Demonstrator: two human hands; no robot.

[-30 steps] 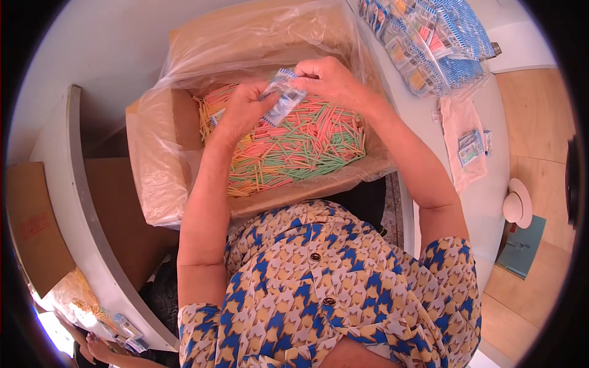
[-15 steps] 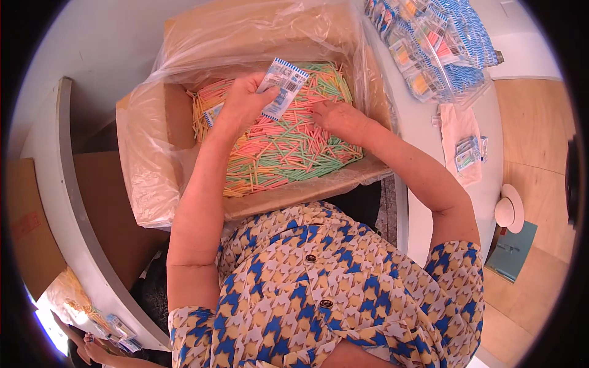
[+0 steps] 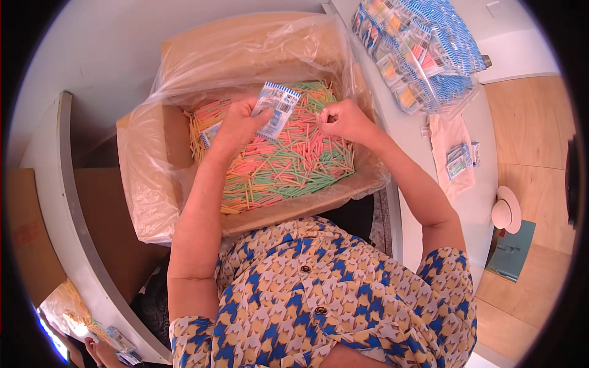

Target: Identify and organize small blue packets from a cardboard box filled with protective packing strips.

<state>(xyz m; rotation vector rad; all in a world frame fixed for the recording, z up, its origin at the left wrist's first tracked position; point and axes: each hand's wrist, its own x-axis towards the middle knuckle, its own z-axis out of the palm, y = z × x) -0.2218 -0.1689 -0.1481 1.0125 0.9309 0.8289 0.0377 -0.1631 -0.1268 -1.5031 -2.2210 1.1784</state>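
My left hand grips a small flat packet, clear with blue-striped ends and printing, between thumb and fingers. It is over an open cardboard box lined with a clear plastic bag. Thin pink, green and yellow sticks fill the bottom of the box in a loose heap. To the right of the packet, my right hand is above the sticks, thumb and fingertips pinched together; what they hold, if anything, I cannot make out. A second packet lies on the sticks, partly behind my left wrist.
At the upper right, a clear plastic container is heaped with filled packets. Several more packets lie on a pale pink cloth on the white table. At the lower left are another person's hand and a bag of yellow sticks.
My right hand has come up from the sticks, its fingers now pinched. My left hand still holds the packet. The whole view has shifted slightly.
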